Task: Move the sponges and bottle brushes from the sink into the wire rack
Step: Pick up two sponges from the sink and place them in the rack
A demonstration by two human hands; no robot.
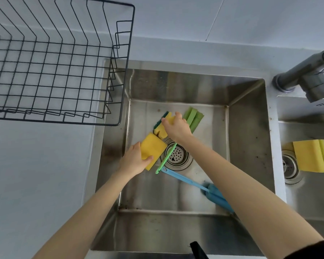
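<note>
Inside the steel sink (247, 128), my left hand (134, 159) grips a yellow sponge (152, 149) near the left wall. My right hand (176, 126) holds a second yellow sponge with a dark green scouring side (162, 128). A green bottle brush (192, 118) lies partly under that hand, its thin handle running across the drain (177, 155). A blue bottle brush (200, 187) rests on the sink floor, its head partly hidden by my right forearm. The dark wire rack (54, 71) stands on the counter to the left and holds nothing.
A grey faucet (310, 77) juts in at the upper right. The second basin on the right (307, 199) holds another yellow sponge (312, 156) beside its drain. Pale counter (36, 174) lies below the rack; a tiled wall is behind.
</note>
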